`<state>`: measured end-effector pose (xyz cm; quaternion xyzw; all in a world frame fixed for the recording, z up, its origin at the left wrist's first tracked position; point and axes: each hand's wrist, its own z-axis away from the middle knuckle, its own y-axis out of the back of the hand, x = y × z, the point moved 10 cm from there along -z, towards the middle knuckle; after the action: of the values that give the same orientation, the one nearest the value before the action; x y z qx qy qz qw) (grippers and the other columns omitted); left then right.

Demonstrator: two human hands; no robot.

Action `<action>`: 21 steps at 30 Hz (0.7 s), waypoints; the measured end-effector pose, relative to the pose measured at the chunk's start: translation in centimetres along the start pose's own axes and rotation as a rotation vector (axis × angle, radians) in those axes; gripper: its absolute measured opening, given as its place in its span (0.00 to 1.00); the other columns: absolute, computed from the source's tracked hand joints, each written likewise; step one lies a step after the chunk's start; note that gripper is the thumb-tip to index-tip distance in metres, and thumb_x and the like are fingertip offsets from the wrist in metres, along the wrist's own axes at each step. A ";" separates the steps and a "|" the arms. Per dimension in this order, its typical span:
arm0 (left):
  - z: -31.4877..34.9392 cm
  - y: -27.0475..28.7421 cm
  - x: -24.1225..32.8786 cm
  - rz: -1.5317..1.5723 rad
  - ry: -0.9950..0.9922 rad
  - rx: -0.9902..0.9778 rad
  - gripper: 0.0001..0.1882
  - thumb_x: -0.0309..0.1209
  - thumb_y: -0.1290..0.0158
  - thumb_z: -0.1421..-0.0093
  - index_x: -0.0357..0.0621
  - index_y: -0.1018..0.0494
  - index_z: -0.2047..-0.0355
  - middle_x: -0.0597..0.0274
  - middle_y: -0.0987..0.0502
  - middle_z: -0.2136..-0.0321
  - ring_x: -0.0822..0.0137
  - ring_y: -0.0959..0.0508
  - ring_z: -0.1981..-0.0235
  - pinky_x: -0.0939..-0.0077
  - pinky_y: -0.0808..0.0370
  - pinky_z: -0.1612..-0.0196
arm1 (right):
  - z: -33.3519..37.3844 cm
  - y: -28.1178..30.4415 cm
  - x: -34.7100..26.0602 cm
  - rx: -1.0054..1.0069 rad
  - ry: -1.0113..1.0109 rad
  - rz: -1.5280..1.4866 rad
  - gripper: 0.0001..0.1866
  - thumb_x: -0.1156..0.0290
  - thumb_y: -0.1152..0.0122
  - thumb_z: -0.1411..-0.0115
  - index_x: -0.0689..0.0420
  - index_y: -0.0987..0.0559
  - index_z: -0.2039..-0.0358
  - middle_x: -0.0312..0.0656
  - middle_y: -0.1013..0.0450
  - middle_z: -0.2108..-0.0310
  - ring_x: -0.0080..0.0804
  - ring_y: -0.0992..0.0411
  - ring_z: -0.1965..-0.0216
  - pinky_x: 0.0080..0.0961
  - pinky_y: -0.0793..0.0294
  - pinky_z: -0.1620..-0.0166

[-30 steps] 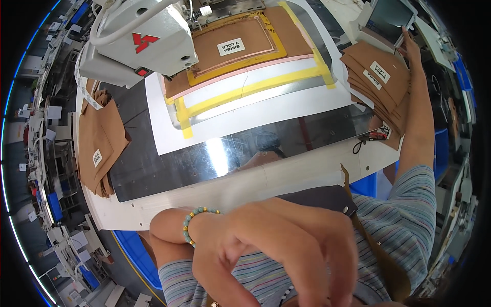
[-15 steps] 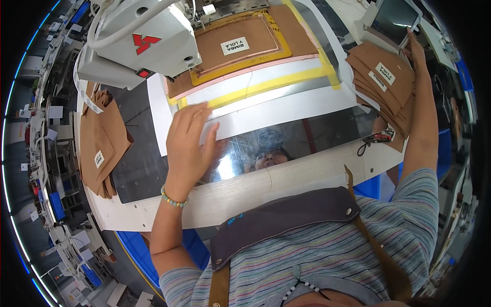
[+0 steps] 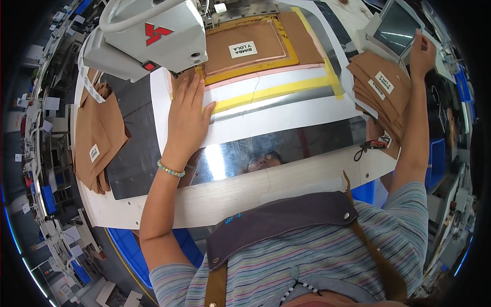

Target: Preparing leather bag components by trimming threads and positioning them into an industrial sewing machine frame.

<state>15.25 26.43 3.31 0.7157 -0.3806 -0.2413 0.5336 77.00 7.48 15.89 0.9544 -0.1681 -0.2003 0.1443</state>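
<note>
My left hand lies flat with fingers stretched. Its fingertips touch the near left corner of a yellow frame, and its palm is over a white sheet. Inside the frame is a brown fabric panel bearing a pale label. Directly left of the frame stands the grey-white head of a sewing machine. At the far right my right hand is raised beside a control screen, fingers curled in and the index finger pointing up; nothing shows in it.
Brown fabric pieces are piled at the left, and another brown stack fans out at the right, under my right forearm. Small red thread snips lie by that stack. A shiny metal plate runs along the table's near side.
My left hand has moved forward from above the white sheet onto the frame's corner and flattened. My right hand has shifted off the screen's edge. The whole view has tilted slightly.
</note>
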 end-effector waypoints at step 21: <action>-0.5 0.2 -0.9 0.161 0.021 -0.015 0.32 0.37 0.37 0.36 0.26 0.29 0.39 0.39 0.28 0.37 0.45 0.27 0.36 0.58 0.30 0.33 | 27.2 -14.1 -44.6 -1.050 0.797 -0.869 0.24 0.80 0.44 0.39 0.50 0.16 0.44 0.39 0.23 0.42 0.43 0.28 0.40 0.42 0.30 0.35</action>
<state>15.07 27.43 3.63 0.6812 -0.4297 -0.1930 0.5605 30.46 31.44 2.04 0.7413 0.4009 0.0653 0.5344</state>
